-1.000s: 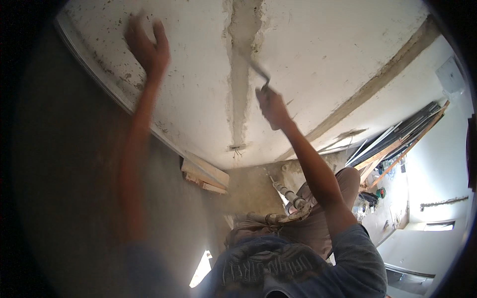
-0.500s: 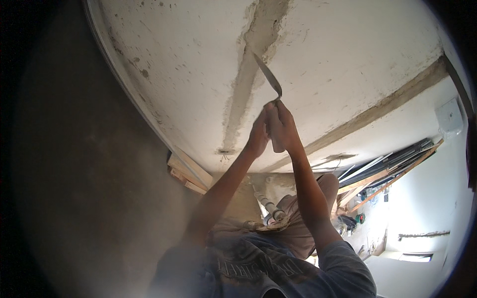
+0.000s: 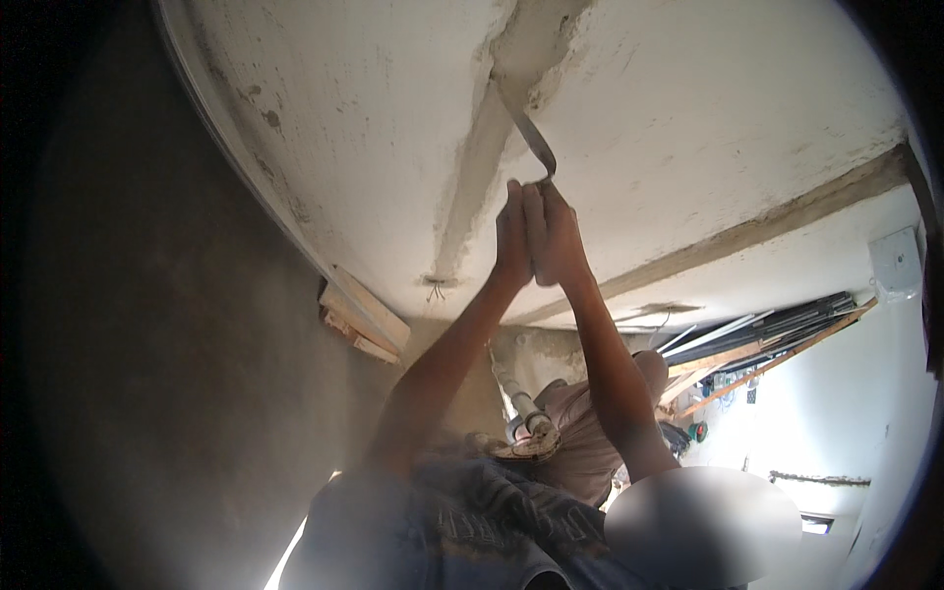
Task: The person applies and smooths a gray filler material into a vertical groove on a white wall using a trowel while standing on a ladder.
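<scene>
My right hand (image 3: 560,239) is closed around the handle of a trowel (image 3: 536,143) with a thin, bent metal blade. The blade rises up and to the left, and its tip meets a grey plaster strip (image 3: 474,177) on the white surface. My left hand (image 3: 512,236) presses against the left side of the handle, its visible fingers fairly straight and pointing up. The handle lies between both hands and is partly hidden. Both arms are raised and stretched out.
A second grey strip (image 3: 737,236) crosses the white surface at the right. Wires (image 3: 435,291) stick out below the first strip. Wooden boards (image 3: 366,310) are at the left; dark lengths of material (image 3: 787,329) are stacked at the right. A white box (image 3: 895,264) is at the far right.
Both hands and the trowel have moved slightly up in the picture. The left hand's fingers look straighter beside the handle. The blade tip is still at the grey strip.
</scene>
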A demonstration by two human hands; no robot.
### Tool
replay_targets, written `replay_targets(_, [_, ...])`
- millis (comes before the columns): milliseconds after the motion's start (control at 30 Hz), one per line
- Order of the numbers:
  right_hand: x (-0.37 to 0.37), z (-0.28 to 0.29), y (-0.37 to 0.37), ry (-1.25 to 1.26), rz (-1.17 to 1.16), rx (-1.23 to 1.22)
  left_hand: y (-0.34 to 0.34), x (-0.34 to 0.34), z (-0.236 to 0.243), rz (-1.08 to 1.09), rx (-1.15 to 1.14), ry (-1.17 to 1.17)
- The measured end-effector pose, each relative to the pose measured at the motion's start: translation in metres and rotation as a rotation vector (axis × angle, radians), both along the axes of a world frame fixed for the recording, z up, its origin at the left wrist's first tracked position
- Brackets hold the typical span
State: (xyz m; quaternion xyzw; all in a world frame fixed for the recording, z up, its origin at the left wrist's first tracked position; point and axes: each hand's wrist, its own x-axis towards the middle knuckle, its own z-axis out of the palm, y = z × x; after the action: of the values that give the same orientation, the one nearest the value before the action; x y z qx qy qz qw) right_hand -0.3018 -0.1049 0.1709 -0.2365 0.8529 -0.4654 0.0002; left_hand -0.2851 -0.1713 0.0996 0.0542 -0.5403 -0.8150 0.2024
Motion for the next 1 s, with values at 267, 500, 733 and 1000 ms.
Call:
replay_targets(267, [0.001,-0.017,0.006,-0.073,0.01,0.03,0.016,-0.019,-0.028,-0.099,0.435,-0.109])
replay_targets(500, [-0.002,-0.021,0.004,-0.111,-0.015,0.044,0.025,-0.026,-0.049,-0.103,0.547,-0.105])
replay_targets(733, [0.002,-0.033,0.007,-0.119,-0.013,0.058,0.01,0.006,-0.027,-0.109,0.272,-0.14])
replay_targets(1000, [0.01,-0.033,-0.003,-0.187,-0.087,0.004,-0.002,-0.007,-0.058,0.027,-0.306,-0.134])
